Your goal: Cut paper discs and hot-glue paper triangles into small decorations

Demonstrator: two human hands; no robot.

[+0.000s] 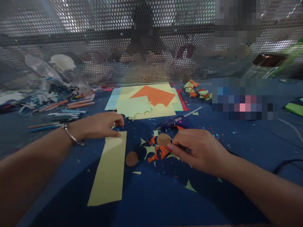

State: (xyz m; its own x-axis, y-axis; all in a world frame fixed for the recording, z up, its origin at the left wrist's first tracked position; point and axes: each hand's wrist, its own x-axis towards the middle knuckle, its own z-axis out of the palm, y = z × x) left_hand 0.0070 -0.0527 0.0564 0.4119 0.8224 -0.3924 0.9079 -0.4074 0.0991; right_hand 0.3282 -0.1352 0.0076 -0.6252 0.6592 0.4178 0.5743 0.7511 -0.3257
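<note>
My right hand (201,151) is closed in a pinch at the edge of a round brown wooden disc (163,139), held over the paper scraps. My left hand (104,124) rests at the top end of a long pale yellow paper strip (111,170), thumb on the paper and fingers bent, apart from the thumb. A second wooden disc (131,159) lies flat beside the strip's right edge. Orange and pale green cut scraps (150,151) are scattered under and around the held disc. Just beyond them lies a dark blue glue gun (170,123) with a clear stick in its back and a red light.
Stacked coloured sheets, with an orange sheet (156,94) and a scalloped pale green sheet (132,107) on top, lie ahead. Pens and markers (63,113) crowd the left near a plastic bottle (73,75). Crumpled scraps (197,90) sit back right. A perforated metal screen (106,56) stands behind.
</note>
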